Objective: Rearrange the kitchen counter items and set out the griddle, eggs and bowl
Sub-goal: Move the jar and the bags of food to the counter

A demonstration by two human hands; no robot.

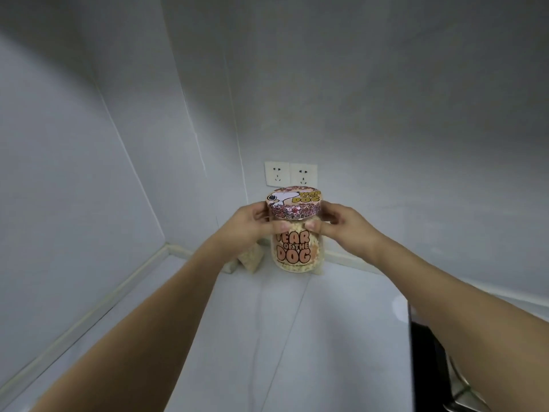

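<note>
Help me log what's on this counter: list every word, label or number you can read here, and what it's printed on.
"YEAR OF THE DOG", lid of the jar, beside a cartoon dog; the small middle words are blurred.
"EAR OF THE DOG", glass side of the jar; the left hand thumb hides the first letter.
Wall sockets: no text.
Nothing else is legible.

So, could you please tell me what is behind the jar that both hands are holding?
Behind the jar, a pale bag shows at its left and another edge at its right; two wall sockets sit above. The jar hides whatever lies directly behind it.
</note>
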